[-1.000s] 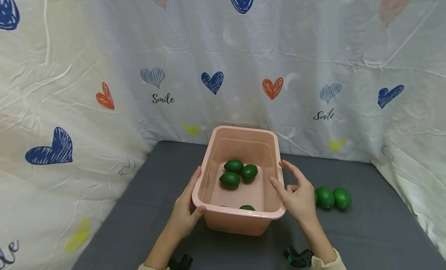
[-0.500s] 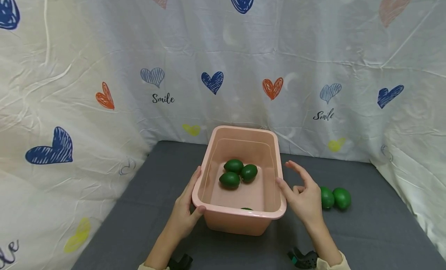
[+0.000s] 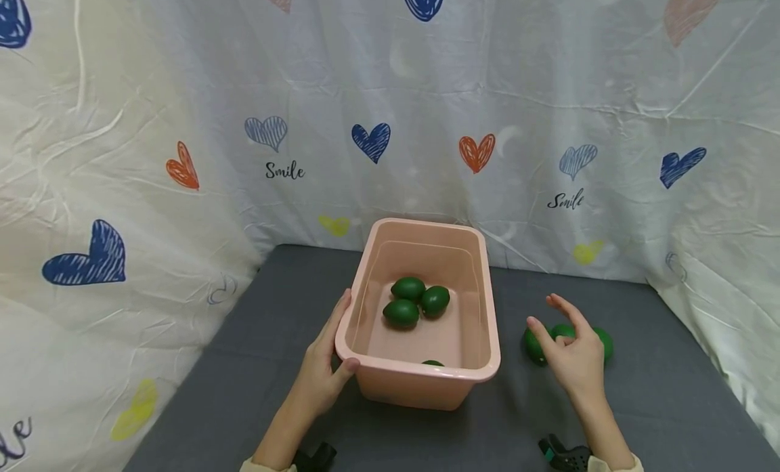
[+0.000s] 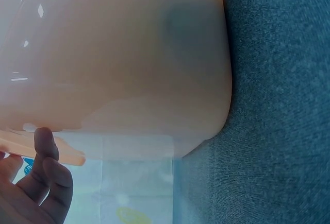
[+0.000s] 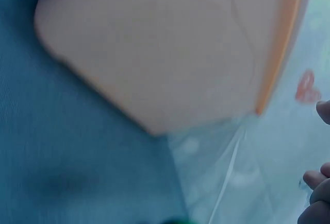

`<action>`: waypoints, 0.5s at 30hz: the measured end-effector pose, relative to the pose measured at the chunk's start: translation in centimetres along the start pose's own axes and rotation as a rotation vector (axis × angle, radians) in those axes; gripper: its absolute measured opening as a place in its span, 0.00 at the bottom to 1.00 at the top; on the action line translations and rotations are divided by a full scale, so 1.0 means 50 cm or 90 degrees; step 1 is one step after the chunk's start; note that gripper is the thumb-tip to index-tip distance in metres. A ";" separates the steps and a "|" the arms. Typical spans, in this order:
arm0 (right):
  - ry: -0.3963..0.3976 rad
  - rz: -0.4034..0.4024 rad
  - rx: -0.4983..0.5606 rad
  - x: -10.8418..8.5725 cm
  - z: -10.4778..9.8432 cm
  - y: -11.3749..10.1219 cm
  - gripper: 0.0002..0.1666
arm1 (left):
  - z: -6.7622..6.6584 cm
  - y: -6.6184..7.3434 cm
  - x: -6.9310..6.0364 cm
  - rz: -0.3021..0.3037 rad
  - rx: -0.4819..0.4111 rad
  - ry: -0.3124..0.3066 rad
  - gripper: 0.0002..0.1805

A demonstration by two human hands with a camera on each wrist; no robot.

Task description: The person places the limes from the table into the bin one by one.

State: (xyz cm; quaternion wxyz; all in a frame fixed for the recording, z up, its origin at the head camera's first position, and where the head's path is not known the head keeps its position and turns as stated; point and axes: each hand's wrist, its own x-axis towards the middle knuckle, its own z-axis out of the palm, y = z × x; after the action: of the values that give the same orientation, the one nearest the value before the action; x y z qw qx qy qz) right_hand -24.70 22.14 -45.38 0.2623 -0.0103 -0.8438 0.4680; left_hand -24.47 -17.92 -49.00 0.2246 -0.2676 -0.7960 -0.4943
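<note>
A pink plastic basin (image 3: 414, 391) stands mid-table with several green limes (image 3: 401, 314) inside; its near wall mostly hides one. My left hand (image 3: 323, 363) holds its left rim, thumb at the near-left corner. In the left wrist view, bent fingertips (image 4: 47, 144) lie by the rim, beneath the basin's wall (image 4: 113, 69). To the right of the basin, my right hand (image 3: 575, 360) hovers over three limes (image 3: 534, 347), partly covering them. Thumb and index finger are spread apart with nothing between them. Only some fingertips (image 5: 317, 211) of it show in the right wrist view.
A dark grey cloth (image 3: 244, 391) covers the table. Behind and at the sides hangs a pale curtain (image 3: 426, 72) with printed hearts, near the basin's far end. Black wrist devices (image 3: 567, 455) sit at both wrists.
My right hand has moved away from the basin's right rim, rightward to the limes on the table. The left hand and the basin have stayed in place.
</note>
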 end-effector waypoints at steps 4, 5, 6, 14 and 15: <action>0.014 0.018 -0.051 0.004 -0.026 0.037 0.34 | 0.000 0.002 0.000 0.000 -0.004 -0.001 0.51; 0.017 0.027 -0.063 0.005 -0.032 0.046 0.34 | 0.001 0.002 0.000 0.000 -0.005 -0.001 0.51; 0.019 0.037 -0.074 0.006 -0.038 0.056 0.34 | 0.001 0.002 0.000 0.000 -0.005 -0.001 0.51; 0.029 0.117 -0.158 0.011 -0.072 0.129 0.37 | 0.001 0.001 0.000 0.000 0.001 0.003 0.52; 0.033 0.125 -0.170 0.011 -0.075 0.138 0.38 | 0.001 0.001 0.000 0.001 0.002 0.003 0.52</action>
State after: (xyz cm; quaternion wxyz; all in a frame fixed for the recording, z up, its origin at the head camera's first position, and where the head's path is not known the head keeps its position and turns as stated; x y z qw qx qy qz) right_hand -25.06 29.08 -49.03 0.2332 -0.1391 -0.8864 0.3749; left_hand -24.45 -17.83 -48.98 0.2274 -0.2668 -0.7958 -0.4937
